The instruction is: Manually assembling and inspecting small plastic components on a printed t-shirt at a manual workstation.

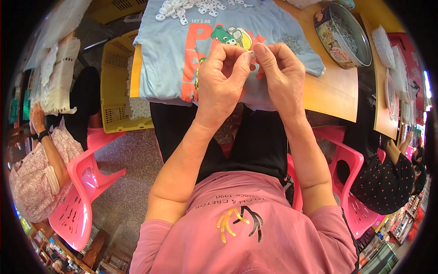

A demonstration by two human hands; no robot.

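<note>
My left hand [222,84] and my right hand [285,75] are raised close together over a light blue T-shirt [164,59] spread on the table. Thumb and forefinger of the left are pinched on a small white piece [250,53], mostly hidden by the fingertips. The right hand's thumb and forefinger are also pressed together beside it; what they hold is too small to make out. Beyond the hands, a heap of small white plastic pieces with holes [175,8] lies on the shirt. Toward its right side is a scatter of small grey metal pieces [293,44].
A round printed tin [335,48] of small metal pieces stands on the wooden table [335,93] at right. A yellow crate [107,107] with white pieces sits to the left. Pink plastic chairs [75,214] flank me, with a person [34,178] at left and another [381,185] at right.
</note>
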